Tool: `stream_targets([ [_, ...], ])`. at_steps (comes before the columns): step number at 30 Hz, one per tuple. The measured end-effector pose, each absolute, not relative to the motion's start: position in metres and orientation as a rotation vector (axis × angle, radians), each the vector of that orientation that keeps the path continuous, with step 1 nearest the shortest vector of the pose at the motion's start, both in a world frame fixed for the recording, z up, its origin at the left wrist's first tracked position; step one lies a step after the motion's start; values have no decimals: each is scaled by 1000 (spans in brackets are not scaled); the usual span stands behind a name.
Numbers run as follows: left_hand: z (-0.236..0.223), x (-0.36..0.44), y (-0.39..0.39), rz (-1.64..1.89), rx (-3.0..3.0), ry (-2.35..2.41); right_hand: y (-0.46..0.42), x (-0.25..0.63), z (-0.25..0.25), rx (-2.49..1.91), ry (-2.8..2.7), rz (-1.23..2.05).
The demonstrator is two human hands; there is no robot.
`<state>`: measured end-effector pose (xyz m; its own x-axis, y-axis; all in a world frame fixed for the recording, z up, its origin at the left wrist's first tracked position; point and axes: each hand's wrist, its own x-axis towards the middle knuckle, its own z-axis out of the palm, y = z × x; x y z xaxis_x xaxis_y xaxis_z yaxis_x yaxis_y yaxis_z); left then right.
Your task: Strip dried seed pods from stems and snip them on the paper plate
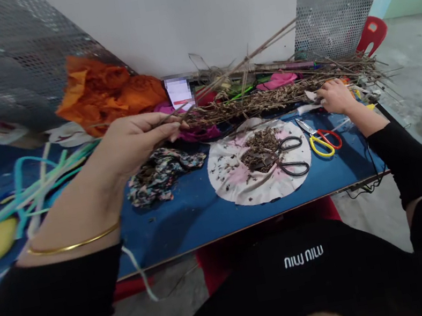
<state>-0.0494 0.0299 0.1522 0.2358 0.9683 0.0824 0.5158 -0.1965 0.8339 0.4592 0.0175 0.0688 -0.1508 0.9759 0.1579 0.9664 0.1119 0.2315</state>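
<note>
The surface (189,219) is blue, with a round white cloth (236,189) near the middle; clock directions run from that cloth, twelve being toward the wall. The left hand (138,138) is raised at ten o'clock, its thumb and fingers pinched together on the ends of thin dry stems (248,58), which slant away toward one o'clock. The right hand (334,96) is at two o'clock beside a long heap of dry stalks (262,100), which lies across the surface at twelve. Its fingers are bent by a pale scrap (310,96), but I cannot tell whether they close on it. Crumbled plant bits (259,148) sit piled on the cloth, and black scissors (294,169) lie on its three o'clock side, touching the pile. Just off the cloth at three o'clock are scissors with yellow and red handles (322,152), blades parted. A patterned cloth (165,174) lies at nine; a phone (179,98) stands at eleven, next to a crumpled orange bag (113,101) at ten.
</note>
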Motion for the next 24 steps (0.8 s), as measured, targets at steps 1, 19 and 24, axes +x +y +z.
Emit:
stream_targets([
  [1, 151, -49, 29, 832, 1837, 1351, 15, 454, 73, 2074, 2344, 476],
  [19, 120, 50, 28, 653, 2362, 1196, 11, 305, 95, 2495, 2635, -2752],
  [24, 109, 44, 25, 1236, 2401, 1333, 72, 373, 105, 3091, 2435, -2401],
])
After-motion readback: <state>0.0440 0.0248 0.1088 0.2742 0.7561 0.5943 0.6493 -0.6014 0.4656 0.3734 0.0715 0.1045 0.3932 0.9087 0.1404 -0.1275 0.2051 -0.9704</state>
